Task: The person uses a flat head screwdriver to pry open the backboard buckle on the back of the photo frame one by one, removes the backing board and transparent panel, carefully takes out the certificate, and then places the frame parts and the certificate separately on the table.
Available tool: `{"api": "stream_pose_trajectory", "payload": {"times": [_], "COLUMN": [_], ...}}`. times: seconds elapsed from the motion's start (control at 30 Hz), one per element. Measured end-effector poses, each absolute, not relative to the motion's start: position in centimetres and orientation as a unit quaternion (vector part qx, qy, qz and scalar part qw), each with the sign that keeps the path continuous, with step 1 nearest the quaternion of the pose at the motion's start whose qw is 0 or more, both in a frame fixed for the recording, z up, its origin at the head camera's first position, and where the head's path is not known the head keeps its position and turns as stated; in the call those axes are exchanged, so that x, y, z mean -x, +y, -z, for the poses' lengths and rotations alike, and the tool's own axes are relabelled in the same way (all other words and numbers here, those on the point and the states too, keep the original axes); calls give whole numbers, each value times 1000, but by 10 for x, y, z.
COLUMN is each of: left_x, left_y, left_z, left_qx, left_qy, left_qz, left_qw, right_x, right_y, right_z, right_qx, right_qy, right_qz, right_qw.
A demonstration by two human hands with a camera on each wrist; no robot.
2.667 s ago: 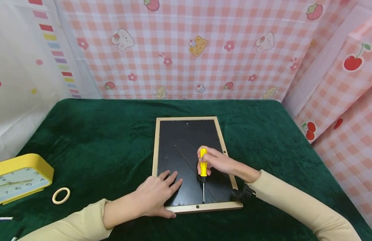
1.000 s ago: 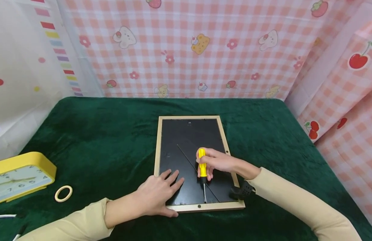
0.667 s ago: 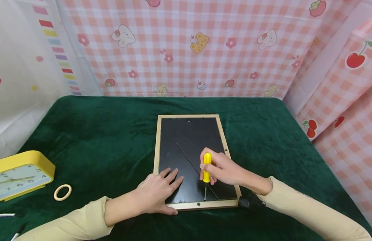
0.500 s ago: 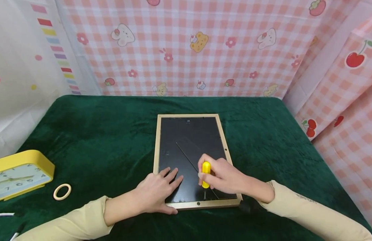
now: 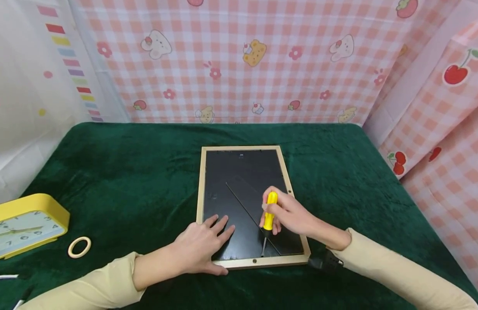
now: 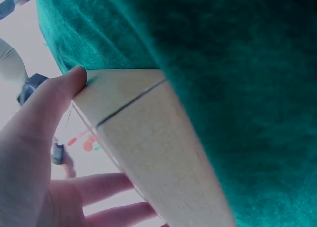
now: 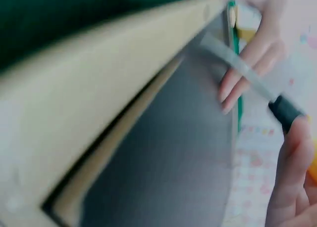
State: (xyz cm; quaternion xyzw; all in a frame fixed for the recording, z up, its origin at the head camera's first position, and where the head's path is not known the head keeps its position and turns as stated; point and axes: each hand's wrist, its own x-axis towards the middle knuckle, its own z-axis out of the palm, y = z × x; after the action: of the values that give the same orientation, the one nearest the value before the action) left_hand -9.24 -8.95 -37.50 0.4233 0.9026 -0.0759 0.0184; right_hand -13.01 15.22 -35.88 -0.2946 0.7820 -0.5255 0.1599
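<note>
A wooden picture frame (image 5: 277, 260) lies face down, its black backing board (image 5: 239, 172) upward. My left hand (image 5: 200, 247) rests spread on the near left corner, fingers straight on the board and thumb at the front edge. In the left wrist view, that thumb (image 6: 64, 91) lies against the corner's wood. My right hand (image 5: 291, 215) grips the yellow handle of a screwdriver (image 5: 268, 220), which tilts slightly right. Its tip is at the seam between board and front rim, near a dark round spot. The right wrist view shows its metal shaft (image 7: 240, 66), blurred, slanting to that seam.
A yellow clock (image 5: 33, 204) stands at the left on the green cloth (image 5: 138, 172), with a wooden ring (image 5: 79, 247) beside it. White, slim items with dark ends (image 5: 5, 277) lie at the lower left. A checked curtain (image 5: 239, 90) hangs behind.
The screwdriver's handle was lowered toward the front, then rose again and now leans right, its tip still by the front rim. The left hand and picture frame stay put.
</note>
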Motion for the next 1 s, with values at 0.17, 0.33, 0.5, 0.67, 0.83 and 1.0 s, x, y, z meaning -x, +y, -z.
{"api": "stream_pose_trajectory", "payload": {"times": [0.17, 0.33, 0.5, 0.67, 0.83, 1.0], "left_x": [92, 92, 93, 94, 93, 92], "left_y": [-90, -90, -91, -90, -90, -89], "left_z": [376, 376, 375, 374, 374, 375], "left_qx": [-424, -425, -424, -424, -423, -423], "left_qy": [902, 902, 902, 902, 902, 902], "left_qz": [78, 78, 82, 81, 80, 82], "left_qw": [17, 17, 19, 14, 20, 17], "right_x": [160, 169, 158, 133, 107, 90], "right_y": [152, 149, 146, 139, 137, 138], "right_z": [378, 386, 373, 353, 347, 349], "right_qx": [218, 196, 244, 324, 385, 449], "right_qy": [748, 744, 769, 811, 829, 815], "right_qz": [567, 560, 534, 464, 402, 365], "right_qw": [266, 307, 252, 151, 54, -31]}}
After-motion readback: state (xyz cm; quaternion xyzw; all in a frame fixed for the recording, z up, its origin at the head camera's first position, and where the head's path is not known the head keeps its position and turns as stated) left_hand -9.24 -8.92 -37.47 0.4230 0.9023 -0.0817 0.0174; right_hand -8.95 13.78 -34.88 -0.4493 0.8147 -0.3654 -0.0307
